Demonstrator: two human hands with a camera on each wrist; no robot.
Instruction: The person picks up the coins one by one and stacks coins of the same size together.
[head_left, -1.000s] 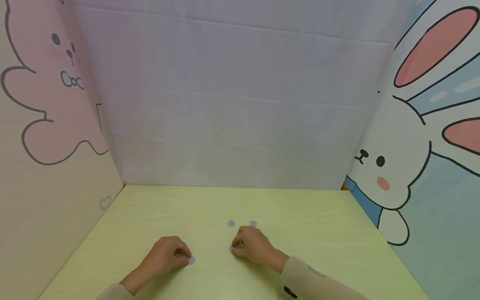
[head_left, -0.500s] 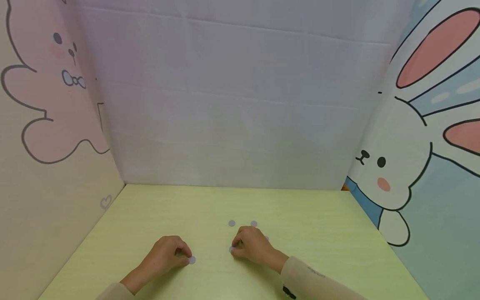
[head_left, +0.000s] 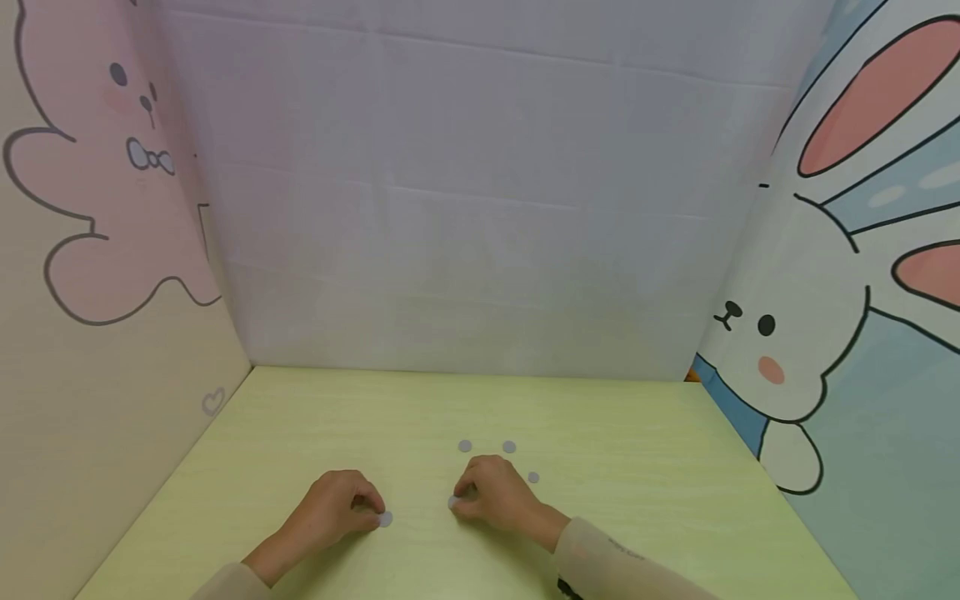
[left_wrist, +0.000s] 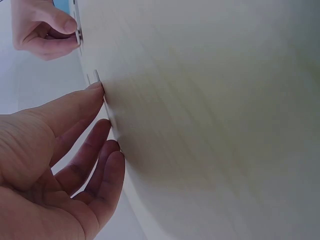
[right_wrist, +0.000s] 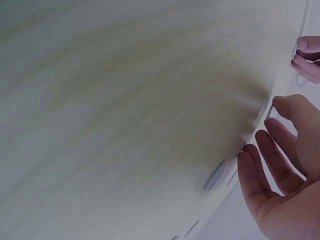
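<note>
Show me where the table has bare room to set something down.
Bare: the table between the left hand and left wall, and between the three loose discs and rabbit wall. Crowded: around the right hand, with those loose discs close by. Between the two hands, each pinching a disc, runs a narrow bare strip.

Pale yellow-green table [head_left: 337, 417] with small flat grey discs [head_left: 509, 447], apart from one another.

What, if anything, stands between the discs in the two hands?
Nothing visible: only tabletop shows between the disc in the right hand and the other disc in the left hand. Three loose discs lie farther back.
</note>
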